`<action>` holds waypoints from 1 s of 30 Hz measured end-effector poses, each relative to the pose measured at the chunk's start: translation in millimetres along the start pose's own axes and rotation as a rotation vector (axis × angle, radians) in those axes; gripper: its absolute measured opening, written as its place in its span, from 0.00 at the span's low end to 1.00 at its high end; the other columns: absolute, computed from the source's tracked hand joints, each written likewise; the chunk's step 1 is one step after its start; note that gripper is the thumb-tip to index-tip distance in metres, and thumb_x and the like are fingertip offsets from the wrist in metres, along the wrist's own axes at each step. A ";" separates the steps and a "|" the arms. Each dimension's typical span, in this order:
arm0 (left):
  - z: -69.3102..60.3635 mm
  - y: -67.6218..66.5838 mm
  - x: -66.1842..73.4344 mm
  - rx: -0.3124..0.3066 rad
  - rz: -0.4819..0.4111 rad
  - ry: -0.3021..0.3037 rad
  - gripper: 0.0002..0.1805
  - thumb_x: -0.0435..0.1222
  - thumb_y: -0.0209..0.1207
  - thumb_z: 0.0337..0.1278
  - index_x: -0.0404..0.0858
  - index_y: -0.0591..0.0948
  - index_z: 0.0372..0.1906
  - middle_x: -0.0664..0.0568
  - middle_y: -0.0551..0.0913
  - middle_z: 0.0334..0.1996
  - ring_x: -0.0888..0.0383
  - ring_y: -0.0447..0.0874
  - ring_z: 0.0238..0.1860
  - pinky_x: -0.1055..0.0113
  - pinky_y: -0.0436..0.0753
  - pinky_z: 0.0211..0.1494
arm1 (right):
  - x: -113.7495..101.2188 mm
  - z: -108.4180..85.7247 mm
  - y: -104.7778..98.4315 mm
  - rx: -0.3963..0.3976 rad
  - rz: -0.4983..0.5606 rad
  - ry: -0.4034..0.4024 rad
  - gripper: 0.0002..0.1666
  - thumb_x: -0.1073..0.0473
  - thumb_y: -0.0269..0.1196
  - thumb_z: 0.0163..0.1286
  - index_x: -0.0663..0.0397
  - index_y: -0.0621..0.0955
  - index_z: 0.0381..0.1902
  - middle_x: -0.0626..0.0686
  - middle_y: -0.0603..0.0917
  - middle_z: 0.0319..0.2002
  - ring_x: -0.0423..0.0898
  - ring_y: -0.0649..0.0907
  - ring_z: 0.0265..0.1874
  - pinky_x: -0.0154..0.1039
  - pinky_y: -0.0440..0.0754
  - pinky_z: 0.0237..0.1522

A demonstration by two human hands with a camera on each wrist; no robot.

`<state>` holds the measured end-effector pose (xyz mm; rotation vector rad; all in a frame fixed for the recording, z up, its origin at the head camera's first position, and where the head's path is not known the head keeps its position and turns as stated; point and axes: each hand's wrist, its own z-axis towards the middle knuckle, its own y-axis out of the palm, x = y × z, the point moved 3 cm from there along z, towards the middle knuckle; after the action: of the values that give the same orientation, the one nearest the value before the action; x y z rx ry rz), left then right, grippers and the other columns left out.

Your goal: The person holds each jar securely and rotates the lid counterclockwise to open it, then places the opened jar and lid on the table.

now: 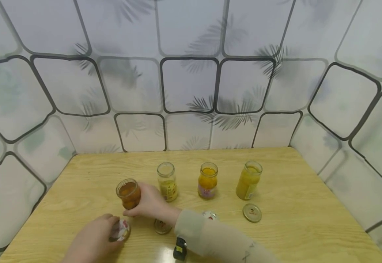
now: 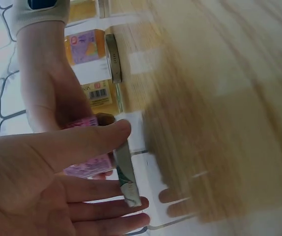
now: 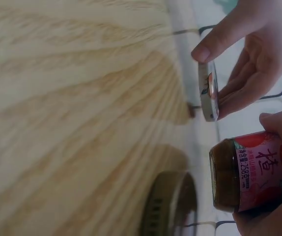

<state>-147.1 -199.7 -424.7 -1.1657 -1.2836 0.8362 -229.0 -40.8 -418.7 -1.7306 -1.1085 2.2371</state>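
In the head view, my right hand (image 1: pixel 151 201) grips a glass jar (image 1: pixel 131 200) of reddish-brown contents, its mouth uncovered. The right wrist view shows the pink label (image 3: pixel 261 169) of this jar. Whether its base touches the table is hard to tell. Just in front and to the left, my left hand (image 1: pixel 93 237) pinches a round metal lid (image 1: pixel 122 230) by its rim, thumb on one side and fingers on the other. The left wrist view shows that lid (image 2: pixel 126 172) edge-on, apart from the jar.
Three more uncovered jars stand behind and right: pale yellow (image 1: pixel 167 186), orange (image 1: pixel 207 182) and yellow (image 1: pixel 248 182). Loose lids lie on the wooden table (image 1: pixel 296 204): one by the right forearm (image 1: pixel 162 226), one partly behind the sleeve (image 1: pixel 209 215), one farther right (image 1: pixel 252 213). Patterned walls enclose the table.
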 end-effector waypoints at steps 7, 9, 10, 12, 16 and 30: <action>-0.7 7.4 0.9 -0.001 0.053 0.065 0.30 0.49 0.84 0.38 0.35 0.88 0.45 0.55 0.81 0.37 0.59 0.79 0.38 0.53 0.87 0.47 | 8.7 4.0 11.1 -0.025 0.007 -0.016 0.31 0.55 0.85 0.52 0.48 0.85 0.53 0.40 0.90 0.41 0.27 0.81 0.36 0.22 0.79 0.45; -0.4 8.9 1.1 -0.007 0.060 0.066 0.30 0.49 0.84 0.38 0.35 0.88 0.45 0.54 0.82 0.38 0.59 0.79 0.38 0.53 0.87 0.48 | 9.6 4.7 12.7 -0.026 0.024 -0.011 0.32 0.55 0.85 0.53 0.47 0.84 0.55 0.41 0.90 0.43 0.27 0.82 0.39 0.22 0.79 0.47; -0.3 9.5 1.1 -0.011 0.065 0.067 0.31 0.49 0.84 0.38 0.34 0.88 0.46 0.53 0.82 0.38 0.59 0.80 0.38 0.53 0.87 0.48 | 9.8 5.1 13.3 -0.026 0.031 -0.009 0.33 0.55 0.85 0.53 0.47 0.83 0.56 0.41 0.90 0.44 0.27 0.82 0.41 0.22 0.80 0.48; 0.4 9.6 2.0 -0.012 0.067 0.064 0.32 0.49 0.84 0.38 0.34 0.88 0.47 0.53 0.82 0.39 0.58 0.81 0.39 0.52 0.88 0.49 | 10.1 5.9 14.2 -0.026 0.032 -0.006 0.34 0.54 0.85 0.54 0.47 0.82 0.57 0.42 0.90 0.46 0.28 0.83 0.43 0.23 0.80 0.50; 1.1 9.8 2.7 -0.013 0.072 0.059 0.33 0.49 0.85 0.37 0.33 0.88 0.47 0.52 0.83 0.39 0.56 0.82 0.40 0.51 0.89 0.50 | 10.3 7.2 15.5 -0.023 0.024 0.007 0.37 0.52 0.85 0.53 0.45 0.81 0.59 0.42 0.89 0.48 0.29 0.84 0.47 0.23 0.80 0.53; 1.8 9.8 2.7 -0.043 0.083 0.059 0.35 0.49 0.84 0.39 0.30 0.87 0.49 0.47 0.84 0.43 0.53 0.84 0.42 0.49 0.89 0.52 | 17.9 14.7 23.7 0.072 -0.027 0.152 0.37 0.46 0.87 0.50 0.47 0.75 0.48 0.43 0.86 0.41 0.33 0.83 0.37 0.27 0.82 0.41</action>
<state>-147.1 -194.4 -433.5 -1.2764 -1.2169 0.8316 -240.1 -56.2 -445.8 -1.8103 -1.0004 2.0636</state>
